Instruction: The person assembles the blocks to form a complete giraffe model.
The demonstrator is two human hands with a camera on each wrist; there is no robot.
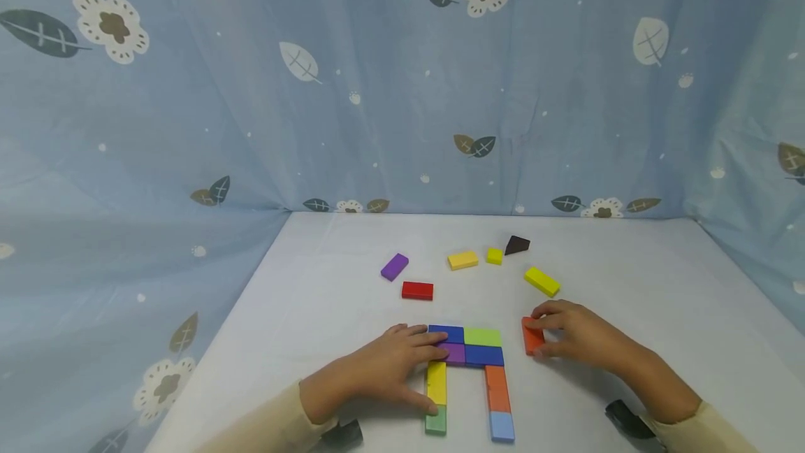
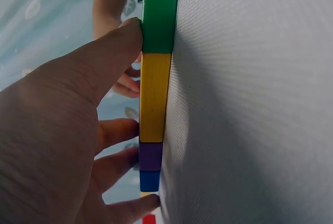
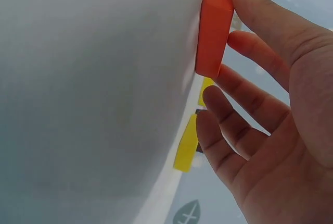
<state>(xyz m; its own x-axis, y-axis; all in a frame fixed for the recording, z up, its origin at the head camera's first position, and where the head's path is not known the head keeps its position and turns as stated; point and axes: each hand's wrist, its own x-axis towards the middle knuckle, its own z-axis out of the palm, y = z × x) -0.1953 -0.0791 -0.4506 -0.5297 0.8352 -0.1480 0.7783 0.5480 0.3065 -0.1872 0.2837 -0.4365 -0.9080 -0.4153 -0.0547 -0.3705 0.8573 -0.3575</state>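
Flat coloured blocks lie edge to edge on the table as an arch-like figure. Its top has a lime green block (image 1: 482, 337) and a dark blue block (image 1: 483, 356); its right leg has an orange block (image 1: 496, 389) above a light blue one (image 1: 502, 426). My left hand (image 1: 393, 365) rests along the left side, fingers stretched over the purple block (image 2: 150, 156), thumb touching the green block (image 2: 158, 18) below the yellow block (image 2: 154, 98). To the right of the figure, my right hand (image 1: 581, 334) pinches a separate red-orange block (image 3: 215, 28) between thumb and fingers.
Beyond the figure lie loose blocks: purple (image 1: 394, 267), red (image 1: 418, 291), pale yellow (image 1: 462, 261), a small yellow cube (image 1: 495, 256), a black wedge-shaped one (image 1: 518, 245) and a long yellow one (image 1: 542, 282). A blue patterned curtain (image 1: 377, 89) stands behind the white table (image 1: 327, 257).
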